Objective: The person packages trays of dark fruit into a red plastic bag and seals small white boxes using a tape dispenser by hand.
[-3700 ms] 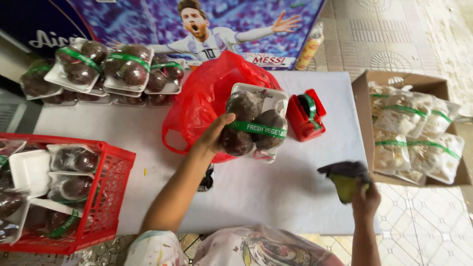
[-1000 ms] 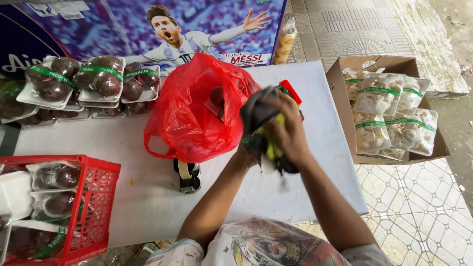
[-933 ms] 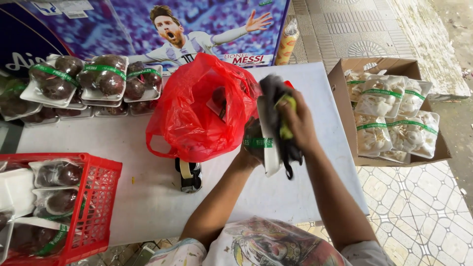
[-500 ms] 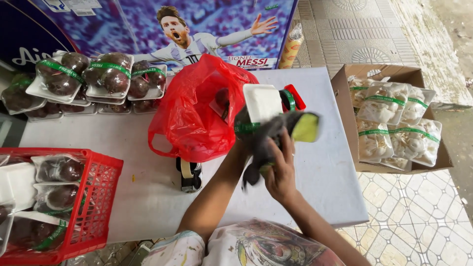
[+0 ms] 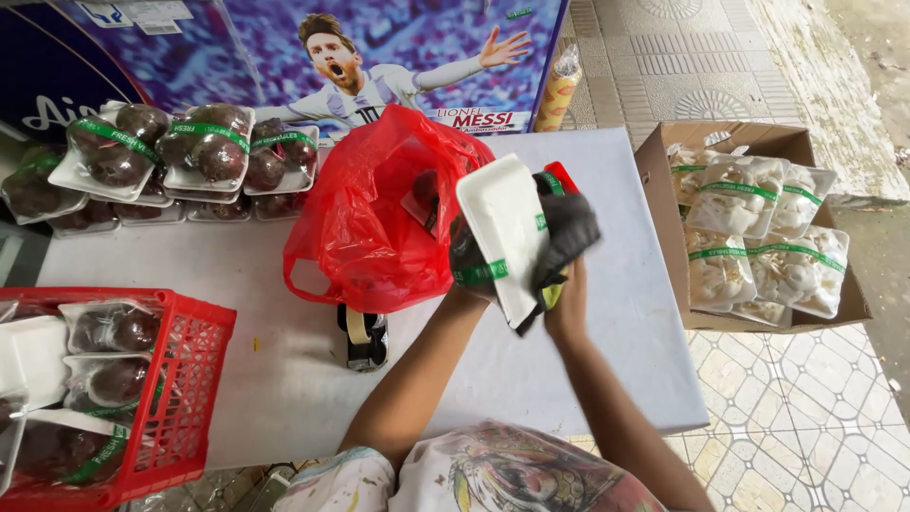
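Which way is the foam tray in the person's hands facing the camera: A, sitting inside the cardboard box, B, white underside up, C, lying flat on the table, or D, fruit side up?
B: the tray shows its plain white underside with a green band across it, held up off the table between the left hand and the right hand, which grips a dark cloth.

Red plastic bag [image 5: 379,228] at table [image 5: 284,370] centre. Red basket [image 5: 180,398] of wrapped fruit trays at left edge. Tape dispenser [image 5: 363,337] just below bag. Cardboard box [image 5: 758,228] of wrapped packs at right.
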